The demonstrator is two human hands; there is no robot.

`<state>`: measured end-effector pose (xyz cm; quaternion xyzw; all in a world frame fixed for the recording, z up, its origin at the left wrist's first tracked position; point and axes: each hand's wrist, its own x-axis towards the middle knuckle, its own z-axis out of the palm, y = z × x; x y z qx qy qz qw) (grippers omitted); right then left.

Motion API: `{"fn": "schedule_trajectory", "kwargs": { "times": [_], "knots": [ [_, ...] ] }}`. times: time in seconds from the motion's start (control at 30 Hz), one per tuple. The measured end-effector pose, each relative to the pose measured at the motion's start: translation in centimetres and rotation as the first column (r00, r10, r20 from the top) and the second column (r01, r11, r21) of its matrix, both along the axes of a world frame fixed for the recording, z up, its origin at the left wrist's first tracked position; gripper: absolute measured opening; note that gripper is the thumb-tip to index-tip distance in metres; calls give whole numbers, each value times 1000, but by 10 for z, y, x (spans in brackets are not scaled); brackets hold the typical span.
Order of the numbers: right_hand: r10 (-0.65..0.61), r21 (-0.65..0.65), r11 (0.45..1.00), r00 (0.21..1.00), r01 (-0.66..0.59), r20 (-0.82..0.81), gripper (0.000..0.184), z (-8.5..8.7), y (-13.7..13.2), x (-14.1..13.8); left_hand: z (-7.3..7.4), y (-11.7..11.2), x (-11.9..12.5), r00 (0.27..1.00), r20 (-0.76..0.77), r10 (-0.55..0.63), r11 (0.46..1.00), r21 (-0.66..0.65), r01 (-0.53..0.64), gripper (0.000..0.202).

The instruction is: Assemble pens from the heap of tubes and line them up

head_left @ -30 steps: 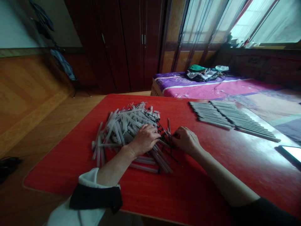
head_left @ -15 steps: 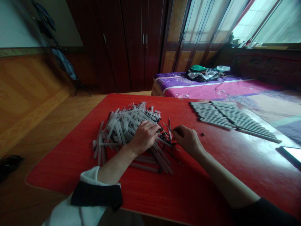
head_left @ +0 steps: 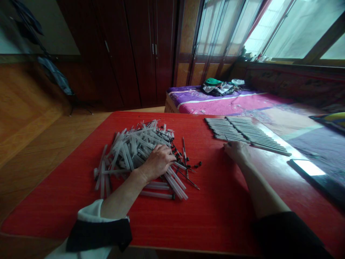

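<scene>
Across the red surface we had a pile of clear tubes at ten o'clock and rows of grey rods at two. Our left hand lay on the pile, fingers curled; whether they gripped anything we could not tell. Our right hand, beside the rods, had fingers bent close together at a thin dark tip, grip unclear. Black caps lay at the pile's three o'clock.

Glossy tabletop, matt plastic tubes
</scene>
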<state>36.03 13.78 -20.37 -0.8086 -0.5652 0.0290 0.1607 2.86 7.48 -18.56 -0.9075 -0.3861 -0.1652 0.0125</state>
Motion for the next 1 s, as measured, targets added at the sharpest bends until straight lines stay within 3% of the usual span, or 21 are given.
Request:
{"fn": "schedule_trajectory", "kwargs": {
  "times": [0.17, 0.3, 0.37, 0.5, 0.63, 0.8, 0.9, 1.0],
  "knots": [
    [301, 4, 950, 915, -311, -268, 42, -5, 2, -26, 0, 2, 3, 997, -72, -3, 998, 60, 8, 9],
    [267, 47, 963, 964, -267, -4, 40, -2, -2, -42, -3, 3, 5, 989, -145, -7, 988, 150, 29, 11],
    [307, 15, 951, 950, -308, 62, 38, -2, -4, -52, -4, 3, 5, 986, -168, 0, 981, 191, 33, 12],
    [519, 5, 852, 845, -523, -130, 39, -3, -10, -72, -5, 4, 7, 985, -174, 6, 974, 223, 33, 11],
    [539, 57, 833, 783, -551, -311, 43, 2, -16, -82, -4, 5, 8, 983, -182, 10, 976, 215, 29, 10],
    [517, 174, 821, 577, -544, -633, 42, 18, -26, -87, -4, 4, 11, 996, -90, 9, 975, 221, 12, 11],
    [456, 190, 832, 449, -521, -769, 34, 25, -31, -85, -4, 5, 11, 993, 118, 13, 980, 193, -35, 11],
    [370, 196, 852, 295, -485, -881, 29, 27, -33, -81, -3, 5, 10, 941, 334, 61, 980, 157, -119, 9]
  ]
}}
